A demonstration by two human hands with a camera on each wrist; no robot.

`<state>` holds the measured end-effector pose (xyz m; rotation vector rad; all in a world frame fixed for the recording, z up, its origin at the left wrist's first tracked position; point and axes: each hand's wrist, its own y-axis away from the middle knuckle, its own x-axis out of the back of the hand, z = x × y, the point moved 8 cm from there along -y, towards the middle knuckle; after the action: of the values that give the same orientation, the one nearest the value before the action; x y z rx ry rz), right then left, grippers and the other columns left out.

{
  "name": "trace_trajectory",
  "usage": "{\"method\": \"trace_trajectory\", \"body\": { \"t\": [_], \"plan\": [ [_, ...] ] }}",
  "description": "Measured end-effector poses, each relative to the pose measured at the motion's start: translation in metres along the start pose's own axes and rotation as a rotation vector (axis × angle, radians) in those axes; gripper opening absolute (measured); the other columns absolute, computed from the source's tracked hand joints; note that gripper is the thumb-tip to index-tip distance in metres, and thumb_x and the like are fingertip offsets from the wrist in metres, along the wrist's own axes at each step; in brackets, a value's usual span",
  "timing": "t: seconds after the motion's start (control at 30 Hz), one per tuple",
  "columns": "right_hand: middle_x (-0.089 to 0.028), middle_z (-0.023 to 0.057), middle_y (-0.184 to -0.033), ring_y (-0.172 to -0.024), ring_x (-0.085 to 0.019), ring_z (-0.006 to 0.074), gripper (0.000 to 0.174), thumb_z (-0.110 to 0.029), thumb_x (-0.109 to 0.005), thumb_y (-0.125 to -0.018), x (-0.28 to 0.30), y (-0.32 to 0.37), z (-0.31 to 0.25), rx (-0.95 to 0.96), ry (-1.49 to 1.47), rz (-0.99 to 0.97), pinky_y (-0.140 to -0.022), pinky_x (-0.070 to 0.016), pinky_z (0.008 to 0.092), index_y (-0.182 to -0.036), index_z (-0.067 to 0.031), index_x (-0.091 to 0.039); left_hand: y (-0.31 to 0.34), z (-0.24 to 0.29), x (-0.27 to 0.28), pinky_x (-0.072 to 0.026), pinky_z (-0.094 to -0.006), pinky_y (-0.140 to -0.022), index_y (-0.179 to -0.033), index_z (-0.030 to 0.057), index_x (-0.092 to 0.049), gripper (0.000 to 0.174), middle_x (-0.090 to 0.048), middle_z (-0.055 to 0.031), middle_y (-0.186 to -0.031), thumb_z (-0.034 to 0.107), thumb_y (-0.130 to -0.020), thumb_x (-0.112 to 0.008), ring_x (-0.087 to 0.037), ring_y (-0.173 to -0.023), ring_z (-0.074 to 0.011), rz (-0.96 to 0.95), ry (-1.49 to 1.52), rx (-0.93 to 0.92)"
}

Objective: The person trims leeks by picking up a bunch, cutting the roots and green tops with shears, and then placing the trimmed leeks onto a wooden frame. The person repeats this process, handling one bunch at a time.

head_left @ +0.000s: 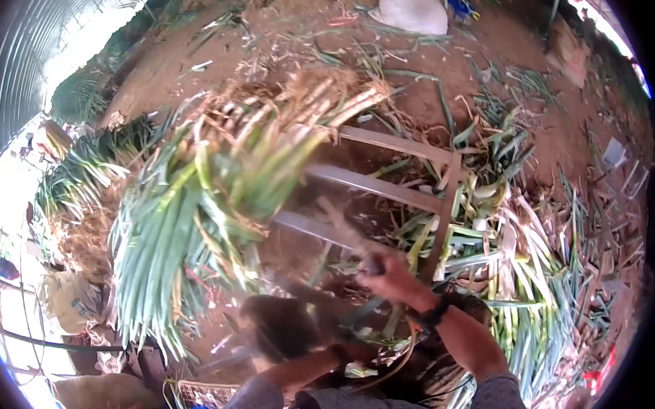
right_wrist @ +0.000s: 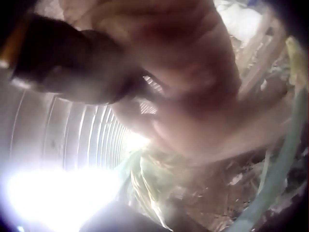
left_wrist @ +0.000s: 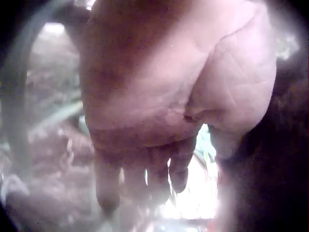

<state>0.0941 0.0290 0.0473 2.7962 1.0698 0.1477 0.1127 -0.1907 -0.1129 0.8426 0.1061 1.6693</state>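
In the head view my right hand [head_left: 398, 280] grips a dark-handled nozzle [head_left: 372, 264] over a slatted frame [head_left: 396, 190]. A thin yellowish hose [head_left: 411, 341] hangs below that hand. The right wrist view shows the fingers of my right hand [right_wrist: 188, 92] curled beside the dark handle [right_wrist: 72, 63]. Low near my lap is my left hand [head_left: 357, 352]; the left wrist view shows its palm [left_wrist: 145, 96] with extended fingers, holding nothing. A big heap of green onions [head_left: 169, 225], roots toward the far side, lies left of the frame, its right part blurred.
More green onions [head_left: 526, 269] lie in a heap at the right, and another bundle [head_left: 81, 182] is at the far left. A white sack [head_left: 412, 7] stands at the back. Loose leaves litter the brown ground [head_left: 171, 67]. A corrugated metal wall [head_left: 30, 44] curves at upper left.
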Motion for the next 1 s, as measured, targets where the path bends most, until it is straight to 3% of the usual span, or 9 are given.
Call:
{"method": "trace_trajectory", "body": {
  "t": [0.13, 0.3, 0.37, 0.43, 0.47, 0.6, 0.67, 0.83, 1.0],
  "plan": [
    [-0.051, 0.0001, -0.062, -0.046, -0.045, 0.0088, 0.012, -0.014, -0.064, -0.088, -0.006, 0.006, 0.034, -0.515, -0.615, -0.012, -0.039, -0.0347, 0.0239, -0.091, -0.0073, -0.054, 0.07, 0.022, 0.087, -0.0484, -0.0439, -0.075, -0.101, 0.0069, -0.063, 0.025, -0.066, -0.0154, -0.084, 0.03, -0.096, -0.056, -0.062, -0.083, -0.0322, 0.247, 0.121, -0.136],
    [-0.054, 0.003, -0.064, -0.048, -0.052, 0.0118, 0.015, -0.014, -0.063, -0.09, -0.038, 0.008, -0.027, -0.234, -0.05, -0.137, -0.04, -0.0368, 0.0258, -0.099, -0.0043, -0.056, 0.199, -0.04, 0.194, -0.0526, -0.0419, -0.078, -0.103, 0.0069, -0.067, 0.028, -0.066, -0.0144, -0.105, 0.03, -0.092, -0.057, -0.064, -0.094, -0.0295, 0.645, 0.236, 0.002],
    [-0.054, 0.0033, -0.064, -0.048, -0.052, 0.0122, 0.015, -0.014, -0.063, -0.09, -0.037, 0.004, -0.021, -0.274, -0.102, -0.116, -0.04, -0.0376, 0.0262, -0.098, -0.0042, -0.055, 0.227, -0.048, 0.248, -0.0517, -0.0399, -0.086, -0.114, 0.0104, -0.063, 0.028, -0.062, -0.0121, -0.112, 0.025, -0.09, -0.059, -0.061, -0.1, -0.0273, 0.496, -0.001, 0.284],
    [-0.054, 0.0043, -0.065, -0.047, -0.052, 0.0128, 0.014, -0.014, -0.063, -0.09, -0.027, -0.012, 0.007, -0.37, -0.266, -0.059, -0.04, -0.0402, 0.0273, -0.096, -0.0039, -0.055, 0.257, -0.076, 0.304, -0.0483, -0.0415, -0.093, -0.121, 0.0115, -0.059, 0.036, -0.058, -0.0116, -0.114, 0.021, -0.087, -0.064, -0.056, -0.106, -0.0273, 0.762, -0.585, 0.559],
    [-0.054, 0.0046, -0.066, -0.047, -0.052, 0.0127, 0.014, -0.014, -0.063, -0.09, -0.02, -0.017, 0.013, -0.371, -0.328, -0.018, -0.04, -0.0404, 0.0273, -0.095, -0.0041, -0.054, 0.286, -0.131, 0.313, -0.0449, -0.0443, -0.097, -0.12, 0.0107, -0.059, 0.038, -0.058, -0.0131, -0.116, 0.022, -0.085, -0.066, -0.054, -0.11, -0.0292, 1.261, -0.554, 0.471],
    [-0.054, 0.0015, -0.062, -0.049, -0.052, 0.0106, 0.012, -0.013, -0.064, -0.09, -0.013, -0.038, 0.019, -0.384, -0.413, 0.016, -0.042, -0.0405, 0.0279, -0.096, -0.0039, -0.059, 0.384, -0.141, 0.391, -0.0385, -0.0479, -0.1, -0.121, 0.007, -0.057, 0.047, -0.057, -0.0176, -0.126, 0.034, -0.084, -0.067, -0.051, -0.118, -0.0353, 1.607, -0.669, 0.643],
    [-0.054, 0.0002, -0.064, -0.051, -0.052, 0.0097, 0.014, -0.015, -0.066, -0.09, -0.022, -0.038, 0.007, -0.397, -0.331, -0.081, -0.044, -0.041, 0.0277, -0.097, -0.0047, -0.059, 0.436, -0.175, 0.419, -0.0351, -0.0482, -0.104, -0.123, 0.0055, -0.057, 0.051, -0.056, -0.0186, -0.129, 0.038, -0.086, -0.066, -0.05, -0.12, -0.0362, 1.583, -0.95, 0.941],
    [-0.054, -0.0032, -0.071, -0.057, -0.05, 0.006, 0.023, -0.02, -0.071, -0.089, -0.034, -0.035, 0.001, -0.298, -0.258, -0.173, -0.053, -0.0416, 0.0244, -0.102, -0.0049, -0.059, 0.529, -0.289, 0.423, -0.0172, -0.0547, -0.115, -0.143, 0.0044, -0.04, 0.08, -0.04, -0.0225, -0.148, 0.066, -0.092, -0.037, -0.031, -0.14, -0.0389, 1.24, -0.267, 1.503],
    [-0.055, -0.0025, -0.084, -0.076, -0.051, 0.0082, 0.037, -0.026, -0.076, -0.084, -0.02, -0.034, 0.011, -0.292, -0.142, -0.128, -0.069, -0.0441, 0.0264, -0.106, -0.0019, -0.059, 0.527, -0.309, 0.422, -0.0259, -0.0479, -0.113, -0.144, 0.0038, -0.039, 0.089, -0.041, -0.0207, -0.148, 0.07, -0.085, -0.046, -0.035, -0.139, -0.0352, 1.221, -0.07, 1.47]
  ]
}}
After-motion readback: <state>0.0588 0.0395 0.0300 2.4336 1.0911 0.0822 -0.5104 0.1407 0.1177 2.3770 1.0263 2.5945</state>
